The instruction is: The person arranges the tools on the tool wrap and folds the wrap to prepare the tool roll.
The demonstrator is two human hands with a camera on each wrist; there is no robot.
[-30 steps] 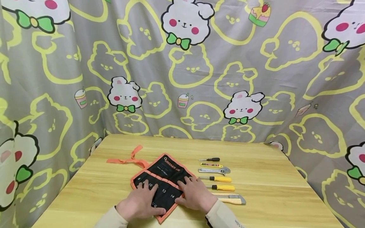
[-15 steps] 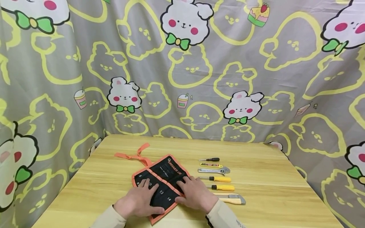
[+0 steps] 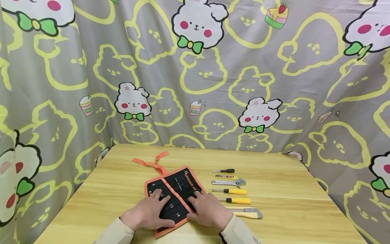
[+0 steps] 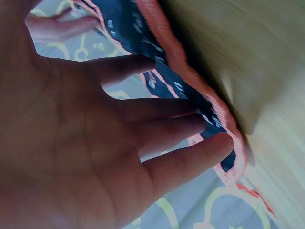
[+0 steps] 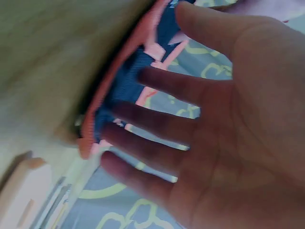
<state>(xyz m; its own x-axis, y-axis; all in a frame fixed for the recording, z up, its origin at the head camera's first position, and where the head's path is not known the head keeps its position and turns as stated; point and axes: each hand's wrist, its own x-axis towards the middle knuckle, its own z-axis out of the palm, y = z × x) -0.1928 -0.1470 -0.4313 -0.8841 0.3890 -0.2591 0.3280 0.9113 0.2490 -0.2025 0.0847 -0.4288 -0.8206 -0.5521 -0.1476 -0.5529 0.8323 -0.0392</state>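
A black tool roll pouch (image 3: 176, 189) with orange trim lies unrolled on the wooden table (image 3: 122, 196), numbered pockets facing up. My left hand (image 3: 149, 211) presses flat on its near left part, fingers straight. My right hand (image 3: 207, 208) presses flat on its right part, fingers spread. In the left wrist view my fingers (image 4: 181, 157) lie along the pouch's orange edge (image 4: 190, 76). In the right wrist view my spread fingers (image 5: 152, 124) touch the pouch (image 5: 128, 81). The orange tie strap (image 3: 150, 162) trails off the pouch's far left corner.
Several tools lie in a row right of the pouch: a small black screwdriver (image 3: 224, 170), a yellow-labelled tool (image 3: 225, 176), an adjustable wrench (image 3: 229, 183), two yellow-handled screwdrivers (image 3: 234, 191), and a utility knife (image 3: 246, 212). A cartoon-print curtain (image 3: 195, 74) surrounds the table.
Both hands have turned the pouch clockwise on the table; its far end and the orange strap swung to the right. The tools have not moved.
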